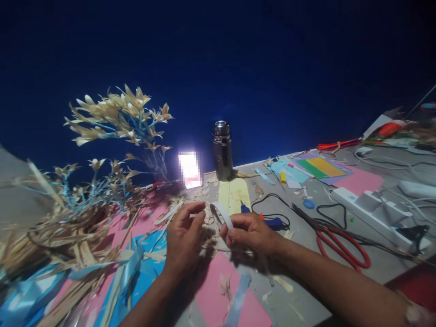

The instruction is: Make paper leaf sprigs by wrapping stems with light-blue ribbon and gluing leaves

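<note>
My right hand (254,234) pinches one end of a pale, narrow ribbon (223,213) between thumb and fingers. The ribbon arches up and back in a loop. To its left, my left hand (184,238) is raised with thumb and fingers bent and apart, nothing visible between them. Just beyond my right hand lies a blue glue gun (274,223), partly hidden by the hand. Under its tip is a pale yellow sheet (235,193). Below the hands, a light blue ribbon (239,295) crosses a pink sheet (221,281).
Red-handled scissors (335,245) and a white power strip (378,218) with cords lie at right. A dark thermos (223,154) stands behind the hands, beside a bright pixelated screen (190,169). Pale husk flowers (116,113) on blue stems and dried husks (78,240) crowd the left.
</note>
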